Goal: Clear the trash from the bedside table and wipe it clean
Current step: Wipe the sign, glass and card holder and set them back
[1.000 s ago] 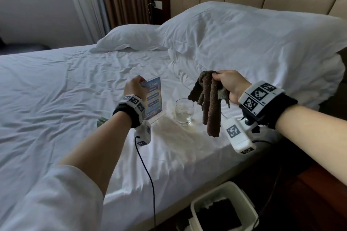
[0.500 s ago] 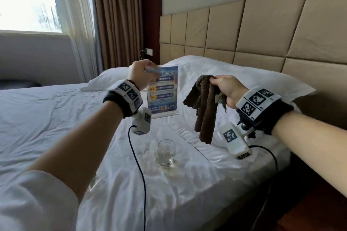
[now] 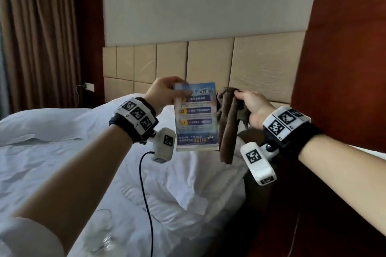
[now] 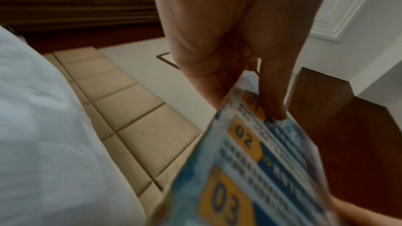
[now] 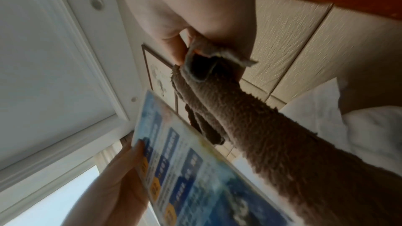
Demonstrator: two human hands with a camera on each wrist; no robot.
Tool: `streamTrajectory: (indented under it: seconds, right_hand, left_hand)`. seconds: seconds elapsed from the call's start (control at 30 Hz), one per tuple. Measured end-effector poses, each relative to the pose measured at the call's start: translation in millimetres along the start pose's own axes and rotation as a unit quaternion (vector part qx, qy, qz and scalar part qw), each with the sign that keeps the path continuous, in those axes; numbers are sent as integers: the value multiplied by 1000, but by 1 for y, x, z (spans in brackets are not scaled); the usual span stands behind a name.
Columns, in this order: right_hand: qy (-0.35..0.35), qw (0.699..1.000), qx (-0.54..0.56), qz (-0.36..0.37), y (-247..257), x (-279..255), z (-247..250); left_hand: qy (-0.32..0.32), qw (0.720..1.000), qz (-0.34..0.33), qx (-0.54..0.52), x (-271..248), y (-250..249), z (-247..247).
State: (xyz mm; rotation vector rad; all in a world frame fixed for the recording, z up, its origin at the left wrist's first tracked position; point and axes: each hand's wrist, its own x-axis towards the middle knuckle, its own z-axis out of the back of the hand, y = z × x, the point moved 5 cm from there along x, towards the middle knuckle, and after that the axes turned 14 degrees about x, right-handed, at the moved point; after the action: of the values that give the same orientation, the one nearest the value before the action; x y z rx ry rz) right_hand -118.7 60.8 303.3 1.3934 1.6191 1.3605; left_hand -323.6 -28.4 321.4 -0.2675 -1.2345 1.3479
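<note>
My left hand (image 3: 167,92) pinches the top left corner of a blue printed sign card in a clear stand (image 3: 196,117), holding it upright in the air above the bed. The left wrist view shows my thumb pressed on the card (image 4: 256,161) near the "01" mark. Just to its right, my right hand (image 3: 248,104) grips a brown terry cloth (image 3: 227,131) that hangs down in folds; the right wrist view shows the cloth (image 5: 261,126) bunched under my fingers with the card (image 5: 195,169) beside it. The bedside table is out of view.
A drinking glass (image 3: 102,233) stands on the white bed sheet (image 3: 52,162) at the lower left. White pillows (image 3: 188,183) lie below the hands. A padded beige headboard (image 3: 208,62) and a dark red wood panel (image 3: 344,48) stand behind and to the right.
The left hand has lifted the sign card off the bed and carried it up and right, close to the cloth. The view has swung up towards the headboard; the glass stayed on the sheet.
</note>
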Motion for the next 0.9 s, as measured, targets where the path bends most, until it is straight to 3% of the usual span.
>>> streamTrajectory:
  seconds: [0.13, 0.27, 0.5, 0.7, 0.9]
  right_hand:
    - [-29, 999, 15, 16, 25, 7, 41]
    - [-117, 983, -13, 140, 59, 10, 88]
    - [-110, 925, -201, 304, 92, -18, 131]
    - [-120, 862, -342, 355, 95, -26, 149]
    - [-100, 824, -422, 364, 86, -39, 163]
  left_hand:
    - [64, 997, -20, -27, 17, -22, -56]
    - [105, 993, -36, -28, 32, -40, -110]
    - [72, 995, -59, 30, 56, -73, -170]
    - [110, 988, -110, 9, 53, -115, -212]
    - [96, 989, -75, -88, 58, -121, -229]
